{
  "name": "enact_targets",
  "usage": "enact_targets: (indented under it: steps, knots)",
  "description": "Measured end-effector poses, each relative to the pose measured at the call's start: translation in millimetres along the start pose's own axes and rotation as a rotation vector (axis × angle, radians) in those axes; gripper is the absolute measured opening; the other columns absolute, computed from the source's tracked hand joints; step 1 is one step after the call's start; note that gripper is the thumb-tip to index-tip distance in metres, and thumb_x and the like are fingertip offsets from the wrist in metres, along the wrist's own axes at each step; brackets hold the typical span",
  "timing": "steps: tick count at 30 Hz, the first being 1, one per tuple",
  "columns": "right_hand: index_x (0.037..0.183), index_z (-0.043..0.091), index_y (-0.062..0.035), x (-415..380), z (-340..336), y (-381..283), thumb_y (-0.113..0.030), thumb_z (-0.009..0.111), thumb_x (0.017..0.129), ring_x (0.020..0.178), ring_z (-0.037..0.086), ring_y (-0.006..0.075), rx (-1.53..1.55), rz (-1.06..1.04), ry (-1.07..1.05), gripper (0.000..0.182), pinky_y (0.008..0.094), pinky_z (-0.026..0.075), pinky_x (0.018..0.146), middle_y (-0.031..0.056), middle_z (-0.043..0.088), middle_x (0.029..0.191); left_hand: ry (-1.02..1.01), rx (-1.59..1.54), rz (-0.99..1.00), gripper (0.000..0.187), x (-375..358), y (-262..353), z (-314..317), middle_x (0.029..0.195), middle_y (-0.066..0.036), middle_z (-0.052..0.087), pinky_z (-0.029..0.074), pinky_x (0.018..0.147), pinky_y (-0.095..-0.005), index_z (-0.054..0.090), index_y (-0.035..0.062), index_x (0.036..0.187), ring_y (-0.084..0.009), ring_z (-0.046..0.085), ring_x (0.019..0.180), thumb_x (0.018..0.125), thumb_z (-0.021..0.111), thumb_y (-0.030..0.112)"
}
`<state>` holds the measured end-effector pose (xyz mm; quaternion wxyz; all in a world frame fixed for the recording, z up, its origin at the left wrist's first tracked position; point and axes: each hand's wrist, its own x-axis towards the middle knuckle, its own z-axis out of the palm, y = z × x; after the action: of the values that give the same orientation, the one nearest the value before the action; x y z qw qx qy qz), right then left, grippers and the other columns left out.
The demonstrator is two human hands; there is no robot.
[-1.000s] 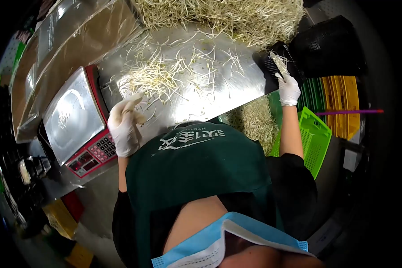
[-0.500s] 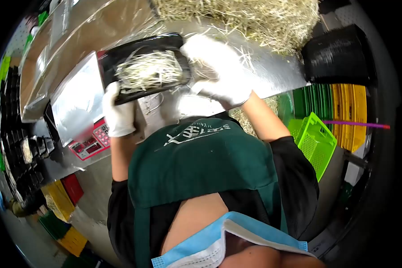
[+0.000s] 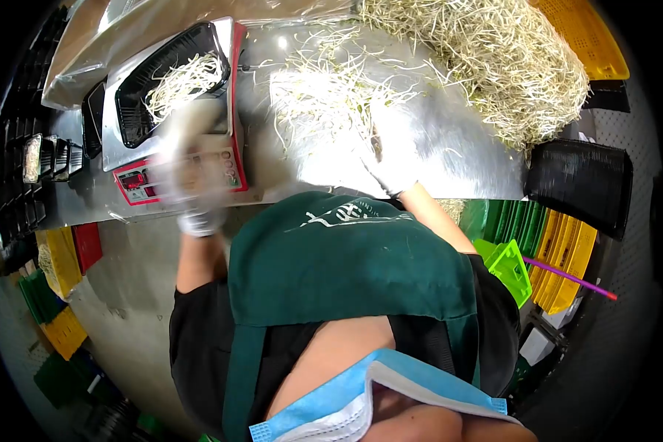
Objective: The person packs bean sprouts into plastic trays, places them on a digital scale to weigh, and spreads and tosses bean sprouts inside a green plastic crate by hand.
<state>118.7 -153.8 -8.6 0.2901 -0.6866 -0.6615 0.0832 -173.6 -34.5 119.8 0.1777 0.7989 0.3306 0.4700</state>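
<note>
Fingers of the left hand (image 3: 190,162) and right hand (image 3: 396,156) are lost in blur and glare; opening and hold cannot be told. On the scale (image 3: 125,156) at left, the black tray (image 3: 166,63) slants lengthwise from near left to far right; the left forearm (image 3: 199,261) points far, the right forearm (image 3: 438,218) far-left.

A metal table (image 3: 486,163) bears a scale (image 3: 134,180), scattered sprouts (image 3: 331,96) and a sprout mound (image 3: 493,66).
</note>
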Motion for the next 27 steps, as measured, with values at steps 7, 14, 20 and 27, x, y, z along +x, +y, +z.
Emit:
enact_targets:
  steps: [7,14,20,27]
  knots:
    - [0.108,0.064,-0.0048,61.8,-45.4,27.6,-0.016,0.061,0.086,0.087,0.063,0.0150,0.456,0.624,-0.207,0.025,0.0275,0.048,0.081,0.0079,0.068,0.096,-0.678,0.435,0.126,0.067,6.9,-55.1,168.2,0.140,-0.023,0.035,0.026,0.107,-0.0463,0.032,0.0028,0.140,-0.0383,0.033,0.130,0.077,0.054,0.014]
    - [0.128,0.049,0.0001,81.0,-21.5,57.8,-0.019,0.068,0.076,0.105,0.058,0.0198,0.395,0.160,-0.150,0.059,0.0291,0.045,0.091,0.0131,0.061,0.117,-0.803,0.356,-0.036,0.029,19.3,-63.6,182.5,0.087,-0.013,0.065,0.044,0.077,-0.0428,0.065,0.0059,0.102,-0.0295,0.060,0.087,0.081,0.054,0.022]
    - [0.127,0.053,-0.0044,96.3,-14.3,72.8,-0.009,0.058,0.082,0.083,0.062,0.0170,0.324,0.224,-0.233,0.045,0.0287,0.049,0.079,0.0084,0.066,0.095,-0.530,0.125,0.104,0.025,-24.7,-23.5,131.8,0.086,-0.008,0.067,0.051,0.066,-0.0364,0.070,0.0113,0.094,-0.0251,0.063,0.073,0.072,0.059,0.008]
    - [0.127,0.050,-0.0015,115.9,-26.5,-15.7,-0.018,0.065,0.082,0.104,0.056,0.0178,0.644,0.387,-0.693,0.051,0.0295,0.046,0.088,0.0119,0.060,0.116,-0.491,0.383,0.134,0.036,-30.8,-25.7,121.9,0.115,-0.013,0.058,0.038,0.097,-0.0422,0.056,0.0076,0.115,-0.0307,0.050,0.112,0.080,0.050,0.010]
